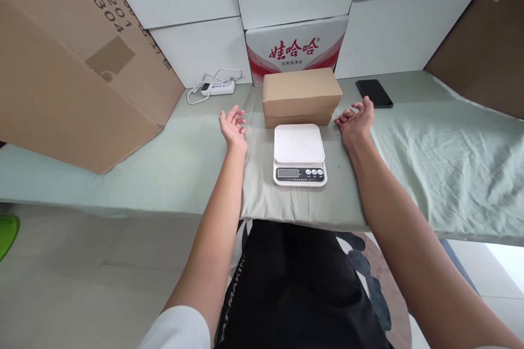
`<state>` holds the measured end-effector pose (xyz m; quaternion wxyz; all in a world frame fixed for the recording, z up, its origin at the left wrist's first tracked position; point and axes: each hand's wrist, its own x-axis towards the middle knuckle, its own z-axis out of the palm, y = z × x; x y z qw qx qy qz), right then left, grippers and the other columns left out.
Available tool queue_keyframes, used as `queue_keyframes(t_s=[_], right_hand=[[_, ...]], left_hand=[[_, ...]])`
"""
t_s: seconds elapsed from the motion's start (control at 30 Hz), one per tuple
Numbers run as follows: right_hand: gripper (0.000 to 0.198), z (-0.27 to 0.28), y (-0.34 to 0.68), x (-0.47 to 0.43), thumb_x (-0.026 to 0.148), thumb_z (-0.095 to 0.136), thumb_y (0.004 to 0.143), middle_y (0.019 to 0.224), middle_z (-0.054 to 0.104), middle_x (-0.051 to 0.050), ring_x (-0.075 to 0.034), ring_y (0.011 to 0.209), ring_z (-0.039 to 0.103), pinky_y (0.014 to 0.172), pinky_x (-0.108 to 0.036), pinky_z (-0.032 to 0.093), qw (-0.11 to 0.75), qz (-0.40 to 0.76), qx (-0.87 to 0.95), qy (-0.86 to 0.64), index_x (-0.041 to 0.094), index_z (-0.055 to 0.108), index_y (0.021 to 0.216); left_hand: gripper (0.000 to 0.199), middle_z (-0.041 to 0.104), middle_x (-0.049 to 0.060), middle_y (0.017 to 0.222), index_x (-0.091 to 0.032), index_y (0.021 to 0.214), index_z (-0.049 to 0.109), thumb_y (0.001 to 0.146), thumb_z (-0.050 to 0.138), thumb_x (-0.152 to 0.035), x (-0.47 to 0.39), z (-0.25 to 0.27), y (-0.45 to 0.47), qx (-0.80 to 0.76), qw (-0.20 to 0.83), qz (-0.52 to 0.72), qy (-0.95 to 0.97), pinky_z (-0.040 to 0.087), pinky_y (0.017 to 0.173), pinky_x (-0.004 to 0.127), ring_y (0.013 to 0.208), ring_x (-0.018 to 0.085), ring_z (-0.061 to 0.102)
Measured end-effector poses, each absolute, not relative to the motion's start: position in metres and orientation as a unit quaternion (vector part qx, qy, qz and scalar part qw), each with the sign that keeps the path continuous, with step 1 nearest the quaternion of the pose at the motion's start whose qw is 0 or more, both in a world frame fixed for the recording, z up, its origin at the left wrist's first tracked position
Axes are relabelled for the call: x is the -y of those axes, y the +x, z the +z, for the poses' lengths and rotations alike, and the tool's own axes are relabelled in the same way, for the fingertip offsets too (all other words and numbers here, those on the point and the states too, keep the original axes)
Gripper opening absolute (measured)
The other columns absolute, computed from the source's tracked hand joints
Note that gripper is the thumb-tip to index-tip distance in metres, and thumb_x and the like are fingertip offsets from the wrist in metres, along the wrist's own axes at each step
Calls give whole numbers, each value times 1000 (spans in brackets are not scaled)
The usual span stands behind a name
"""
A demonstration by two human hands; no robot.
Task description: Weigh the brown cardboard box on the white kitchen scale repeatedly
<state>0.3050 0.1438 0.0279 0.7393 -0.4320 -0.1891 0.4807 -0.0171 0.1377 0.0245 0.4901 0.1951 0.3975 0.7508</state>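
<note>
A white kitchen scale [298, 144] lies flat on the cloth-covered table between my two hands, its display and buttons facing me. Right behind it stands a closed brown cardboard box [303, 98]. My left hand [233, 128] rests palm up to the left of the scale, fingers loosely curled and apart, holding nothing. On the other side, my right hand [357, 120] also lies palm up with loosely bent fingers and nothing in it. It is close to the box's right end and just in front of a black smartphone [374, 93].
A white power strip [219, 88] with its cable lies at the back left. Large cardboard cartons [53, 82] flank the table on the left and right. A white and red carton [297, 46] stands among stacked white boxes along the back. The pale green cloth [458, 158] is wrinkled at right.
</note>
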Motion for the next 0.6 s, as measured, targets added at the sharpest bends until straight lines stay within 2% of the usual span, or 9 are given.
queue_keyframes(t_s=[0.17, 0.27, 0.4, 0.6], right_hand=[[68, 25, 313, -145, 89, 48, 98, 54, 16, 9, -12, 48, 17, 42, -23, 28, 747, 487, 194, -410, 27, 34, 73], [68, 24, 318, -147, 87, 43, 99, 56, 11, 8, -14, 50, 15, 45, -24, 27, 756, 486, 186, -396, 26, 33, 70], [64, 21, 323, -149, 85, 46, 96, 60, 12, 8, -15, 52, 20, 52, -28, 34, 759, 473, 186, -408, 27, 35, 72], [54, 18, 323, -149, 82, 49, 93, 65, 29, 6, -17, 55, 37, 59, -34, 46, 763, 467, 179, -410, 29, 48, 81]], left_hand=[[59, 81, 12, 103, -21, 98, 85, 109, 43, -61, -137, 25, -17, -402, 489, 747, 204, 28, 48, 27, 65, 10, 60], [59, 82, 12, 105, -22, 101, 85, 107, 44, -64, -137, 24, -17, -406, 488, 742, 214, 29, 50, 28, 66, 11, 62], [60, 82, 12, 104, -22, 108, 85, 105, 48, -69, -137, 24, -16, -410, 495, 733, 222, 29, 51, 29, 65, 12, 64], [60, 82, 12, 103, -21, 103, 85, 105, 47, -68, -135, 25, -15, -398, 508, 728, 231, 30, 52, 30, 66, 12, 64]])
